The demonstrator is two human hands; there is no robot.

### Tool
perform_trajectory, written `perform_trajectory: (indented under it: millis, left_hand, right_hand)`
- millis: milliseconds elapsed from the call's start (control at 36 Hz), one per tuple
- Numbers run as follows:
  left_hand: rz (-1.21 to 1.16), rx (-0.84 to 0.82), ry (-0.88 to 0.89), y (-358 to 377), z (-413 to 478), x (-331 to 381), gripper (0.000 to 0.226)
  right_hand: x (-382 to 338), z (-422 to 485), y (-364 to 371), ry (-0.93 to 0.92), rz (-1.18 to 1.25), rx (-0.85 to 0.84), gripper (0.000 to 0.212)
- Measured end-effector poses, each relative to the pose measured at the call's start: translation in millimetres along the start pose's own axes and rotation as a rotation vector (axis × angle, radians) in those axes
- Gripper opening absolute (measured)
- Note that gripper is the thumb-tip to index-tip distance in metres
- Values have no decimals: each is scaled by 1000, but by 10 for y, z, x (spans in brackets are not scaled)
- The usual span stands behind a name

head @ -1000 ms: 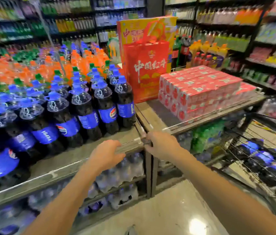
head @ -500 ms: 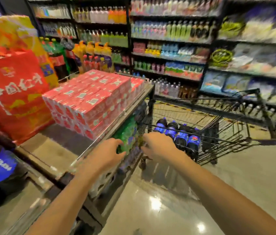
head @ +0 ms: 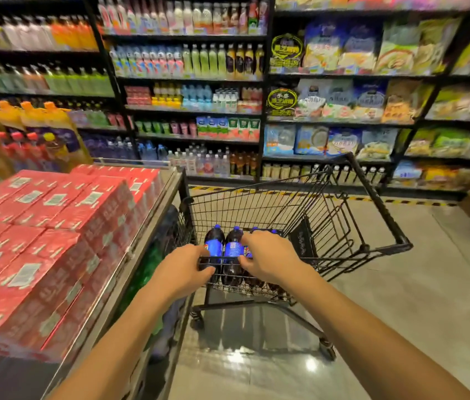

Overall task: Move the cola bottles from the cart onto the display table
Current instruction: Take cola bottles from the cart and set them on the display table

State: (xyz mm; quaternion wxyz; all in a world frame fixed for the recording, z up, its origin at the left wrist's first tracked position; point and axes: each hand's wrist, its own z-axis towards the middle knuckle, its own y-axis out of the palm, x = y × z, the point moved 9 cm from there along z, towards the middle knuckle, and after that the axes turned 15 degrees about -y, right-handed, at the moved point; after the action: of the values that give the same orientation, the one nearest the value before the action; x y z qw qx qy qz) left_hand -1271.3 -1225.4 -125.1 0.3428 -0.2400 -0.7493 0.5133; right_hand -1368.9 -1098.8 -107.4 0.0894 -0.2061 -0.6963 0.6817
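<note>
Four or so cola bottles [head: 233, 247], dark brown with blue caps and blue labels, stand side by side at the near end of the basket, the two on the left plain to see and the others partly hidden. They sit inside a black wire shopping cart [head: 257, 209] on a glossy grey floor. The cart is just beside the right edge of the metal-rimmed display table [head: 157, 217].

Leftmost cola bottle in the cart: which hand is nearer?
Left. The left hand sits just beside the leftmost cola bottle; the right hand lies past the second bottle, further right.
</note>
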Motion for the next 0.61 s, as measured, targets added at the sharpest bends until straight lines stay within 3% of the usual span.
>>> perform_trajectory:
  millis: [417, 611]
  left_hand:
    - [51, -13, -40, -68, 1447, 636, 36]
    - [14, -41, -60, -63, 1949, 644, 52]
  right_hand:
    - [1310, 1152, -86, -7, 43, 18, 37]
    - [1593, 1652, -46, -15, 51, -29, 41]
